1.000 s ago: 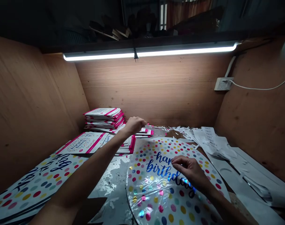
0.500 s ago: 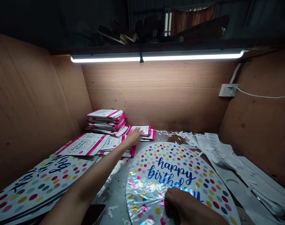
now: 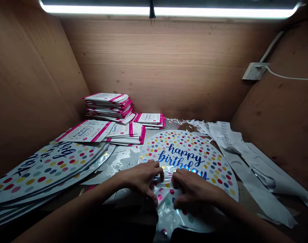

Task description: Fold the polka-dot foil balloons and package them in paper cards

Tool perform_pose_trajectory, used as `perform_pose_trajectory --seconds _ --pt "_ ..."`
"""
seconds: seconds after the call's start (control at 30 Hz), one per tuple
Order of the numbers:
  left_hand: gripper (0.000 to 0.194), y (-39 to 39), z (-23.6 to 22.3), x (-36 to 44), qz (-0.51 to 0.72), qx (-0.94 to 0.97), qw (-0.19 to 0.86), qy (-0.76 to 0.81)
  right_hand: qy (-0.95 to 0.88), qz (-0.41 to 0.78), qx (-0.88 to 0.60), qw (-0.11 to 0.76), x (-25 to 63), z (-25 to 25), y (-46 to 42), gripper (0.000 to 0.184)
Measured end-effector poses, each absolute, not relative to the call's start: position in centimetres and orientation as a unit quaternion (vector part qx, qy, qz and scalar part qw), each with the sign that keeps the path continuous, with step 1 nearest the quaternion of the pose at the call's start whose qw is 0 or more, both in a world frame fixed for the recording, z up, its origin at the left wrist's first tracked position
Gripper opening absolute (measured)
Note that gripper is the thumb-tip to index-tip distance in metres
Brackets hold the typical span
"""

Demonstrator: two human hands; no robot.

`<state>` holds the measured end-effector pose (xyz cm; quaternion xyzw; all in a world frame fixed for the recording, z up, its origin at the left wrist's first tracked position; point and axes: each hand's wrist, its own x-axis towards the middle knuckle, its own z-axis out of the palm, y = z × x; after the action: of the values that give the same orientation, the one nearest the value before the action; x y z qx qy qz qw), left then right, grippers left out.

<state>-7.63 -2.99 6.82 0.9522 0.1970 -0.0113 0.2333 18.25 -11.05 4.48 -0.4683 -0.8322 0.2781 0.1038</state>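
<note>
A round, flat foil balloon (image 3: 184, 141), white with coloured dots and blue "happy birthday" lettering, lies in front of me, its lower part creased and shiny. My left hand (image 3: 146, 179) is at its left edge, fingers bent and thumb held apart, open over the foil. On the balloon's lower middle, my right hand (image 3: 191, 187) is closed, its curled fingers pressed into the foil and covering some of the lettering. The exact grip of the right fingertips is hidden.
Behind on the left stand a tall stack of pink-and-white printed packets (image 3: 108, 104) and lower piles of packets (image 3: 148, 118). More flat dotted foil balloons (image 3: 42, 172) are layered at left. White paper strips (image 3: 245, 162) lie at right. Wooden panels (image 3: 156, 67) enclose the table.
My left hand has come back from the small packet pile to the balloon's left edge. My right hand stays on the foil. The view has tilted down.
</note>
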Motion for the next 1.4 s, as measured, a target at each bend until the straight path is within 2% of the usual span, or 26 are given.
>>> perform_pose_trajectory --seconds 0.1,0.2,0.27,0.33,0.4,0.43,0.5,0.53,0.63,0.7,0.77,0.83,0.9,0.93,1.0,1.07,1.17,1.23,1.33,1.4 --pt "0.066 -3.7 6.6 -7.6 -0.003 0.956 0.211 0.201 -0.818 0.288 -0.487 0.103 18.1 4.7 -10.7 0.016" --pt "0.057 -3.5 6.6 -7.4 -0.008 0.958 0.198 0.208 -0.773 0.378 -0.499 0.101 18.3 4.5 -9.8 0.024" --pt "0.033 -2.9 6.3 -7.2 -0.012 0.953 0.199 0.230 -0.744 0.423 -0.507 0.102 18.6 4.6 -9.3 0.038" --pt "0.005 -2.0 5.8 -7.0 -0.013 0.942 0.208 0.264 -0.738 0.420 -0.513 0.124 19.0 5.2 -9.5 0.045" --pt "0.014 -1.0 5.4 -6.7 -0.012 0.931 0.220 0.292 -0.753 0.393 -0.507 0.144 19.7 6.0 -10.6 0.046" --pt "0.018 -0.5 5.2 -6.5 -0.009 0.927 0.225 0.299 -0.764 0.375 -0.504 0.145 20.3 6.3 -11.5 0.055" --pt "0.024 0.3 5.2 -6.3 -0.004 0.925 0.231 0.302 -0.788 0.319 -0.511 0.124 21.5 6.6 -13.5 0.091" --pt "0.025 0.6 5.4 -6.4 0.000 0.924 0.234 0.303 -0.797 0.284 -0.521 0.115 22.2 6.4 -14.5 0.097" --pt "0.023 0.8 5.8 -7.3 0.020 0.938 0.242 0.249 -0.802 0.193 -0.555 0.107 24.2 4.8 -16.9 0.079" --pt "0.042 0.9 5.7 -8.5 0.033 0.952 0.240 0.185 -0.797 0.157 -0.572 0.116 25.2 3.3 -17.9 0.081" --pt "0.038 1.2 5.4 -9.5 0.044 0.959 0.236 0.153 -0.794 0.136 -0.574 0.150 25.9 2.0 -18.5 0.079" --pt "0.026 1.9 5.0 -9.9 0.064 0.949 0.247 0.183 -0.779 0.141 -0.576 0.205 26.5 1.2 -18.3 0.061" --pt "0.022 3.3 5.0 -9.2 0.099 0.924 0.273 0.250 -0.722 0.188 -0.611 0.264 27.2 0.8 -17.1 0.033" --pt "0.022 4.1 5.1 -8.5 0.118 0.908 0.284 0.285 -0.678 0.226 -0.637 0.288 27.7 0.8 -16.0 0.025" --pt "0.028 6.1 5.4 -6.8 0.150 0.881 0.294 0.339 -0.578 0.309 -0.688 0.313 28.7 1.0 -13.3 0.042" --pt "0.039 8.0 5.6 -5.4 0.160 0.869 0.295 0.364 -0.552 0.335 -0.698 0.310 29.8 1.3 -10.7 0.057" --pt "0.072 10.0 5.3 -5.0 0.128 0.858 0.325 0.378 -0.552 0.337 -0.696 0.311 31.1 2.2 -9.0 0.060" --pt "0.086 10.4 4.9 -5.7 0.098 0.851 0.355 0.375 -0.573 0.348 -0.674 0.310 31.9 2.9 -9.8 0.060" --pt "0.085 9.9 4.5 -7.4 0.090 0.840 0.392 0.364 -0.627 0.399 -0.596 0.303 32.7 3.4 -12.0 0.084" --pt "0.085 9.5 4.5 -8.4 0.084 0.839 0.425 0.330 -0.610 0.443 -0.574 0.319 32.8 3.1 -12.8 0.074"
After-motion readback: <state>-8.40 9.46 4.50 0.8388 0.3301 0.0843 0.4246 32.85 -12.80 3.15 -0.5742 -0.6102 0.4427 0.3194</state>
